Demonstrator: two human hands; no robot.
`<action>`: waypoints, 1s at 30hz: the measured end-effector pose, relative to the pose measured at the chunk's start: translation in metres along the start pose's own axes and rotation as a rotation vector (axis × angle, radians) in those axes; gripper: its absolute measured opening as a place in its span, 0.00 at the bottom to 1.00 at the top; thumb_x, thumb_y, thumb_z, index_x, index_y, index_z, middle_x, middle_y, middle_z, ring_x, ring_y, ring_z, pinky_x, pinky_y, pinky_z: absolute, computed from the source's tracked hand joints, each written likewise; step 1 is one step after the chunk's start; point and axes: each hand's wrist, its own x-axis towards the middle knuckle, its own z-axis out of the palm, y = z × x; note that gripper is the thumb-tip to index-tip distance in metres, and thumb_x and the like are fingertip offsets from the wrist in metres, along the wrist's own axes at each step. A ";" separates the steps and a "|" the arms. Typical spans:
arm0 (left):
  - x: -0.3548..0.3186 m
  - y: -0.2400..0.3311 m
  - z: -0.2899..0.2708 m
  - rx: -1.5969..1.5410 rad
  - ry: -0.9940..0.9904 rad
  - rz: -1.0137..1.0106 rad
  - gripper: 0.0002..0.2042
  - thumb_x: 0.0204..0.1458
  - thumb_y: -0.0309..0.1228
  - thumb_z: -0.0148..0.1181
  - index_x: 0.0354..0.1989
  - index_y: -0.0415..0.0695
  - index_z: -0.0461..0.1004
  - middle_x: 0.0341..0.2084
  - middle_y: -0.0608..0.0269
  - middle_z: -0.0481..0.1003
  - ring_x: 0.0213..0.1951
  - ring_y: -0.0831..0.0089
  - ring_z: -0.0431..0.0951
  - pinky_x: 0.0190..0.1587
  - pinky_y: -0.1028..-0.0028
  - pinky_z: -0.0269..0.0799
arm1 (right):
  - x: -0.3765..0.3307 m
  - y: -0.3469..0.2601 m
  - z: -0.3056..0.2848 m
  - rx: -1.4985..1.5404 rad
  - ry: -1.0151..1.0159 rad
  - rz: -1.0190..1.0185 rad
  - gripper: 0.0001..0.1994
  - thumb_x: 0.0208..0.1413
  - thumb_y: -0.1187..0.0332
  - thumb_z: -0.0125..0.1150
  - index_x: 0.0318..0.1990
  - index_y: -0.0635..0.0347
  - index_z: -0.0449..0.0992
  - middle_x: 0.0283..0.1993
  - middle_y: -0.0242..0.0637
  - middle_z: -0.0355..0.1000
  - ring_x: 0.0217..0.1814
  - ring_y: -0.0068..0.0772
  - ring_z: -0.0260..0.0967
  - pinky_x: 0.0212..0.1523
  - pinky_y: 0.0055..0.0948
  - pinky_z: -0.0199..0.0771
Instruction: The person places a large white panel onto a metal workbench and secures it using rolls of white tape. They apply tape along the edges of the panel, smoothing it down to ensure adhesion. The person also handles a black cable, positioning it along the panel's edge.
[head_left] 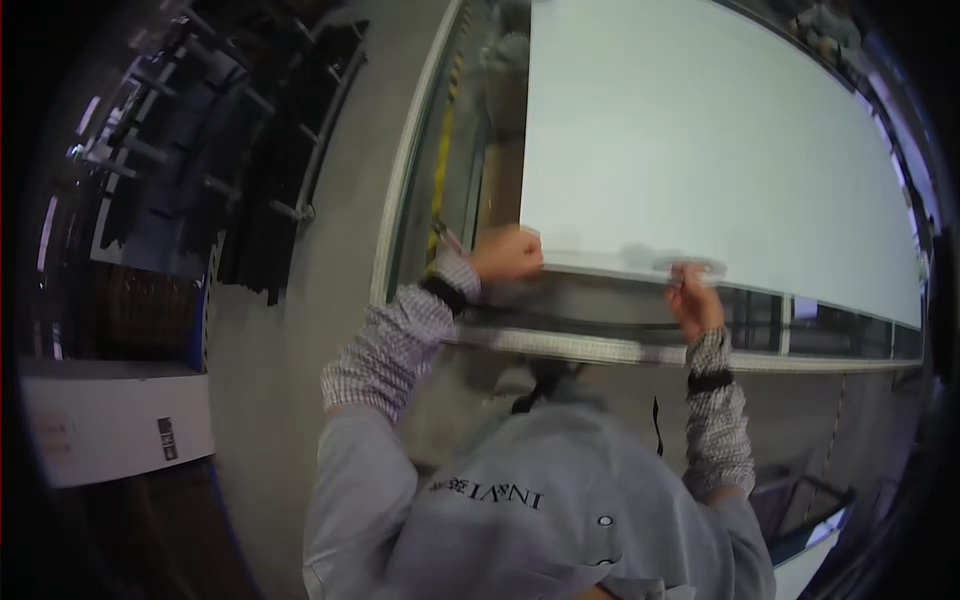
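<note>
A large white panel (700, 140) lies flat in front of me, its near edge running from the left corner toward the lower right. My left hand (508, 252) is closed at the panel's near left corner; what its fingers hold, if anything, is hidden. Farther right along the same edge, my right hand (692, 300) pinches a pale, ring-shaped roll of tape (712, 267), blurred by motion, over the panel's rim. Both forearms wear checked sleeve covers with dark bands.
Beneath the panel runs a frame with a light front rail (570, 345) and a left rail (405, 180). Yellow-black striped tape (447, 140) lines the floor beyond it. At the left stand a dark rack (290, 170) and a white box (120, 425).
</note>
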 end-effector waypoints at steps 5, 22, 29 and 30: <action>0.032 -0.007 -0.025 -0.028 -0.202 -0.157 0.09 0.44 0.32 0.54 0.23 0.38 0.72 0.18 0.58 0.72 0.23 0.70 0.71 0.26 0.71 0.65 | 0.038 -0.004 -0.006 -0.638 0.137 -0.220 0.06 0.42 0.75 0.65 0.27 0.63 0.73 0.27 0.31 0.69 0.28 0.21 0.63 0.31 0.21 0.63; 0.033 -0.039 -0.005 0.151 -0.325 -0.272 0.08 0.39 0.32 0.54 0.24 0.41 0.76 0.25 0.55 0.76 0.32 0.58 0.75 0.34 0.63 0.68 | 0.069 0.060 -0.044 -1.053 0.102 -0.654 0.08 0.42 0.74 0.65 0.29 0.61 0.71 0.37 0.34 0.68 0.41 0.26 0.64 0.43 0.25 0.65; 0.031 -0.042 0.001 0.200 -0.286 -0.261 0.08 0.42 0.34 0.55 0.25 0.42 0.74 0.24 0.58 0.75 0.31 0.63 0.75 0.34 0.66 0.67 | 0.070 0.058 -0.048 -1.052 0.107 -0.637 0.08 0.42 0.75 0.65 0.29 0.61 0.72 0.38 0.33 0.67 0.40 0.25 0.65 0.42 0.24 0.66; 0.031 -0.041 0.001 0.205 -0.280 -0.263 0.08 0.42 0.34 0.55 0.24 0.42 0.74 0.24 0.58 0.75 0.31 0.63 0.75 0.34 0.66 0.67 | 0.071 0.059 -0.049 -1.031 0.114 -0.628 0.08 0.41 0.75 0.66 0.29 0.61 0.72 0.38 0.33 0.67 0.41 0.25 0.65 0.42 0.24 0.66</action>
